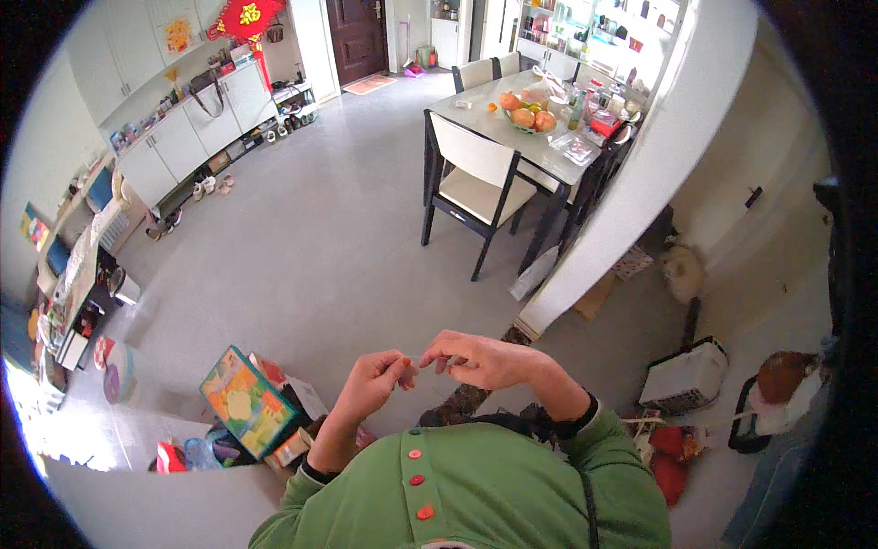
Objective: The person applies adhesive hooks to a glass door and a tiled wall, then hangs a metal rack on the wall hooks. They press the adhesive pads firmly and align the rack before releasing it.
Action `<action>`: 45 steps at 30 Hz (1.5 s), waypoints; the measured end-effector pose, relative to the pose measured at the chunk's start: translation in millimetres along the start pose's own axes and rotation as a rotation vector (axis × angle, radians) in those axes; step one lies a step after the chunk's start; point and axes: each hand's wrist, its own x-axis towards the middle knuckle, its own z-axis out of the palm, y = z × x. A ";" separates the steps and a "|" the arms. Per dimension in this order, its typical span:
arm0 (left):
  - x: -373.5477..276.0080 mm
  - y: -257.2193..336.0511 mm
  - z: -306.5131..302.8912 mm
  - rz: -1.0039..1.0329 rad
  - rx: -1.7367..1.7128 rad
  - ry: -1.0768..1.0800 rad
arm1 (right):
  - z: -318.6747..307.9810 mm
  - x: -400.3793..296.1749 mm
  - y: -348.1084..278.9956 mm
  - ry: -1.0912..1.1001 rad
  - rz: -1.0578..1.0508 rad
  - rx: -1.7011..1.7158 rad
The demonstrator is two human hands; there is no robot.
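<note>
Both of my hands are raised in front of my green buttoned top (473, 480), over the grey floor. My left hand (374, 383) has its thumb and index finger close together. A small orange-red spot shows at those fingertips; whether it is a nail or a held thing I cannot tell. Just to its right, my right hand (483, 360) hangs with loosely bent fingers, some of them apart, and nothing visible in them. The fingertips of the two hands are near each other with a narrow gap. A colourful box (248, 405) stands on the floor left of my left hand.
Ahead is a dining table (466, 103) with a bowl of fruit (525, 129) and a chair (480, 178). A white wall edge (617, 185) rises at right, near a white basket (686, 377). White cabinets (199, 123) and shoes (204, 187) line the left; a brown door (358, 38) is behind.
</note>
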 end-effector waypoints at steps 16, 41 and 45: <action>390.6 44.5 -265.2 -0.072 0.196 0.210 | -295.9 378.7 173.8 0.228 0.045 -0.074; 1066.7 112.2 -701.0 0.099 0.472 -0.009 | -754.5 906.3 400.7 0.482 0.119 -0.194; 1194.0 129.2 -748.3 0.168 0.418 0.015 | -853.4 971.6 455.5 0.499 0.061 -0.188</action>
